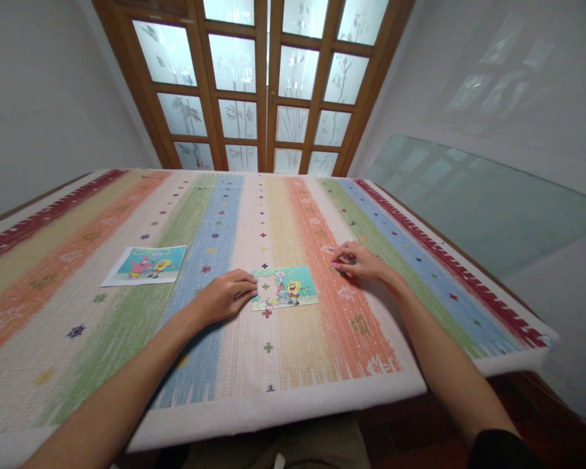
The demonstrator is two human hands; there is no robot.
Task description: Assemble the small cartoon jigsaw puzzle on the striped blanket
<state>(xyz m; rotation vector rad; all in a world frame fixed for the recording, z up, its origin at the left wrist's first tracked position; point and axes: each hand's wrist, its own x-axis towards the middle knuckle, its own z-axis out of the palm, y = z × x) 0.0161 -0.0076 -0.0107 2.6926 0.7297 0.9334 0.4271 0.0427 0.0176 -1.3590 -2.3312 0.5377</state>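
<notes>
A cartoon jigsaw puzzle [297, 286] lies flat on the tablecloth in front of me, with a gap in its left part where the cloth shows through. My left hand [232, 293] rests at the puzzle's left edge, its fingers together and bent, the tips touching the border. To the right of the puzzle, my right hand [356, 260] pinches a small puzzle piece [335, 264] with pink on it, just over the orange stripe. Most of that piece is hidden by the fingers.
A printed reference picture [151, 266] of the same cartoon lies to the left on the striped tablecloth [293, 352]. Beyond the table stand wooden doors [268, 85] with frosted panes. A pale glass sheet [469, 189] is by the right wall.
</notes>
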